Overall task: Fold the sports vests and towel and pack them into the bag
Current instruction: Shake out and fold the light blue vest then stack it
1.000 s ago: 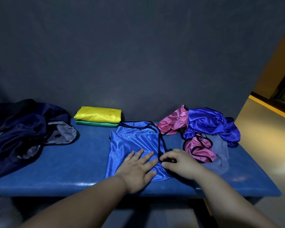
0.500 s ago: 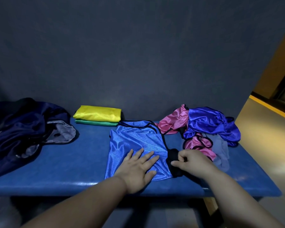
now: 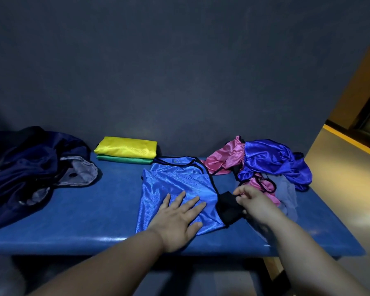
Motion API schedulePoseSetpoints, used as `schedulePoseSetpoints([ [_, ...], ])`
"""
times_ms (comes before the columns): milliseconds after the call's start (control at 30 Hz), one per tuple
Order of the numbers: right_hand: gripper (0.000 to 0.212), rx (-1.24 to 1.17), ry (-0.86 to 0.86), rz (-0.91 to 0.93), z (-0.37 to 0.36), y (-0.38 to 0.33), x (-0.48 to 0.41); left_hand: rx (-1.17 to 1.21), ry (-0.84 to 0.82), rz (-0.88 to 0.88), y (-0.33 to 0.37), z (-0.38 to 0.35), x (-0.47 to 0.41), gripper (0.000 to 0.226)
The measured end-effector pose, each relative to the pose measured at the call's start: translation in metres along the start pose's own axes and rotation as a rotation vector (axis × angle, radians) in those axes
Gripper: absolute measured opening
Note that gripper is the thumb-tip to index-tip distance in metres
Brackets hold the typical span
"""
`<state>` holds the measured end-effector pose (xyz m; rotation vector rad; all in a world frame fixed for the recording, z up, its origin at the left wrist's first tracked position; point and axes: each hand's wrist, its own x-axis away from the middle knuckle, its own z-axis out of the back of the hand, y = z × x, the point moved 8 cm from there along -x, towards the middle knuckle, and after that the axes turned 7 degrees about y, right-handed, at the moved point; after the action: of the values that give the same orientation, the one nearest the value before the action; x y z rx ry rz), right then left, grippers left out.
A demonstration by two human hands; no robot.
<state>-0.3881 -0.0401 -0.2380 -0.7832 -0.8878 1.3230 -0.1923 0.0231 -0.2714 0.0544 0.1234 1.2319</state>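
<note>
Pressing flat on the lower part of the blue vest with the left hand: palm down, fingers straight and spread over the shiny cloth. Pinching a black band at the lower right edge of that vest with the right hand, thumb and fingertips curled round the dark fabric, just right of the vest. Spread out in one long shape on the blue bench, neck end away from the person, with black edging down the right side and a few creases near the top. Just beside the vest's upper left corner, touching or nearly so, hard to tell: a folded yellow vest stacked squarely on a folded green vest. Right of the vest and behind the right hand, heaped unfolded: pink vests tangled with a deep blue vest, plus a pale grey-blue cloth at the near edge of the heap, possibly the towel, hard to say. Well to the left of the vest: a dark navy bag, slumped and open, with grey lining on show at the mouth. Beyond the vest's neck end, a plain dark wall
</note>
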Motion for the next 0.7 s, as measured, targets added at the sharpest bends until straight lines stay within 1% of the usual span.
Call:
schedulePoseSetpoints([
  [67, 0.02, 0.293, 0.029, 0.086, 0.003, -0.005, -0.001, 0.002, 0.003, 0.004, 0.0, 0.0, 0.0, 0.057],
  [133, 0.016, 0.426, 0.056, 0.108, 0.005, -0.006, -0.002, 0.0, 0.006, 0.008, 0.0, 0.001, 0.0, 0.058],
  [200, 0.009, 0.442, 0.081, 0.111, 0.003, -0.007, -0.003, -0.002, 0.006, 0.009, 0.0, 0.001, 0.0, 0.058],
  [233, 0.015, 0.425, 0.095, 0.125, 0.002, -0.008, -0.003, -0.001, 0.005, 0.008, 0.0, 0.001, 0.0, 0.058],
  [333, 0.044, 0.338, 0.102, 0.156, -0.006, -0.013, 0.001, 0.003, 0.003, 0.004, 0.0, 0.001, 0.0, 0.057],
  [433, 0.054, 0.365, 0.082, 0.141, -0.02, -0.014, 0.005, 0.004, -0.004, 0.004, 0.0, 0.001, 0.0, 0.057],
  [500, 0.055, 0.384, 0.094, 0.118, -0.027, -0.014, 0.006, 0.002, -0.01, 0.004, 0.001, 0.001, 0.0, 0.057],
  [600, 0.048, 0.439, 0.126, 0.095, -0.029, -0.013, 0.002, -0.002, -0.01, 0.003, 0.001, 0.002, 0.001, 0.057],
  [700, 0.042, 0.467, 0.195, 0.066, -0.015, -0.01, -0.004, 0.002, -0.01, 0.0, 0.001, 0.002, 0.001, 0.057],
])
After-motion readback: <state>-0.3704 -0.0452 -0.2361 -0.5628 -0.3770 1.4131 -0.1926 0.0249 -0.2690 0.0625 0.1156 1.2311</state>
